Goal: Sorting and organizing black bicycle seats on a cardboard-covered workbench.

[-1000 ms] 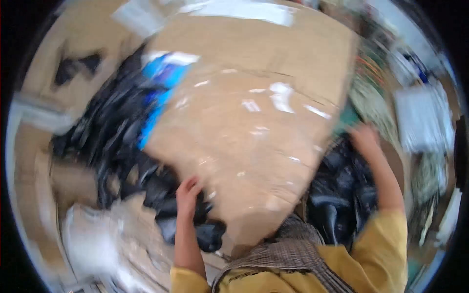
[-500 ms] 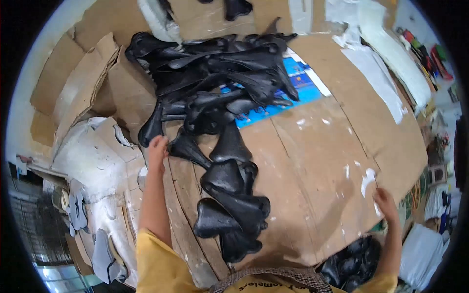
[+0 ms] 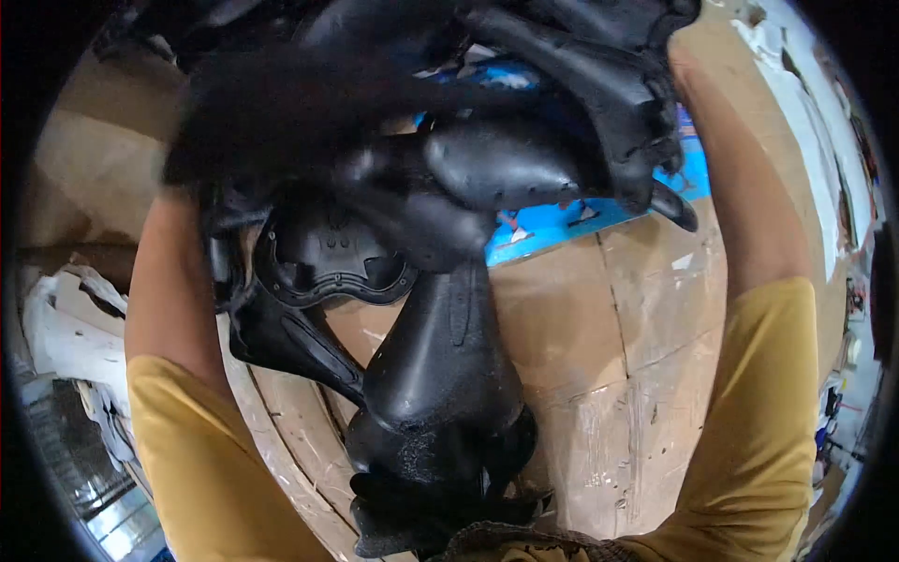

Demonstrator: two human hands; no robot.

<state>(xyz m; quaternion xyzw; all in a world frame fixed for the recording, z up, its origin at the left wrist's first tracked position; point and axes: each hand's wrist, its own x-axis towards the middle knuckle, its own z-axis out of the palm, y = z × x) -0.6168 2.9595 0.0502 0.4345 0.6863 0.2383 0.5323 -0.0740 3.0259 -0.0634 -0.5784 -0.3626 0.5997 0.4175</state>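
Note:
A pile of black, glossy bicycle saddles point(image 3: 510, 164) fills the upper half of the view, close to me. My left forearm point(image 3: 173, 281) reaches up to the pile's left side, where a dark, blurred saddle covers the hand. On the other side my right forearm point(image 3: 749, 187) runs up along the pile's right edge. Its hand goes behind the saddles there, and the fingers are hidden. One saddle point(image 3: 332, 253) shows its hollow underside with a rimmed edge. Below it a row of overlapping saddles point(image 3: 435, 356) runs down toward my body.
Brown cardboard point(image 3: 581, 328) covers the work surface. A blue printed sheet point(image 3: 534, 229) lies partly under the pile. White sheet material point(image 3: 80, 323) is at the left, and more white strips point(image 3: 796, 122) lie along the right edge.
My view has come much closer to the saddle pile. Both arms have reached forward to its two sides, the right one from the cardboard's right edge. Upper saddles now look raised and blurred.

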